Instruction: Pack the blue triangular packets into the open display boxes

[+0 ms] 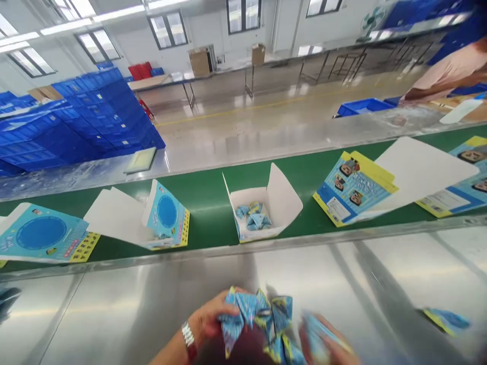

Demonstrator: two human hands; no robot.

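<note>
Several small blue and yellow foil packets (247, 309) are bunched at the bottom middle, over the steel table edge. My left hand (213, 312), with a bracelet and a red band at the wrist, is closed on part of the bunch. At its right, my right hand (329, 339) is blurred by motion, its fingers around a blue packet (317, 332). More packets lie between the two hands. Beyond them an open white-lined box (249, 195) stands on the green belt, with several similar packets (253, 215) inside.
Other open printed boxes stand along the green conveyor belt (205, 200), left (167, 215) and right (352, 187). A single packet (447, 320) lies on the steel table (152, 299) at right. Across the belt are stacked blue crates (110, 111), a blue bin (365, 106) and a person's arm (445, 76).
</note>
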